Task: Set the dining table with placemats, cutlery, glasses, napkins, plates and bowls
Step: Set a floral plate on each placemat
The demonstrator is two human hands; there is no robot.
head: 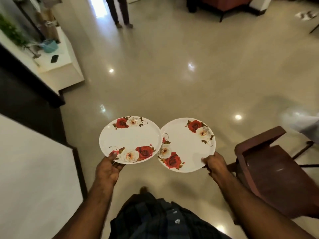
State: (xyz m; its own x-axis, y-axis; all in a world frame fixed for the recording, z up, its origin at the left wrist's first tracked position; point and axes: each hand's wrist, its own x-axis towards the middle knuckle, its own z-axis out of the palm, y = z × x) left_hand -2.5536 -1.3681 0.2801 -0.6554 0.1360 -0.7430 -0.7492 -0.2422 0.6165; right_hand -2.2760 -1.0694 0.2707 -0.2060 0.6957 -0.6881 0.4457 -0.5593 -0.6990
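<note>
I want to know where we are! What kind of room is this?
Probably a home's living and dining area: a shiny tiled floor, a wooden chair, a potted plant on a ledge, and both hands carrying rose-patterned plates.

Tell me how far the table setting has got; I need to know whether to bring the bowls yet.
Nothing laid is visible: no dining table shows in this view. In hand: the left hand grips one rose-patterned plate by its near rim, the right hand grips a second plate, both carried over the shiny floor beside a wooden chair. Left: setting down these plates; everything else cannot be judged from here.
</note>
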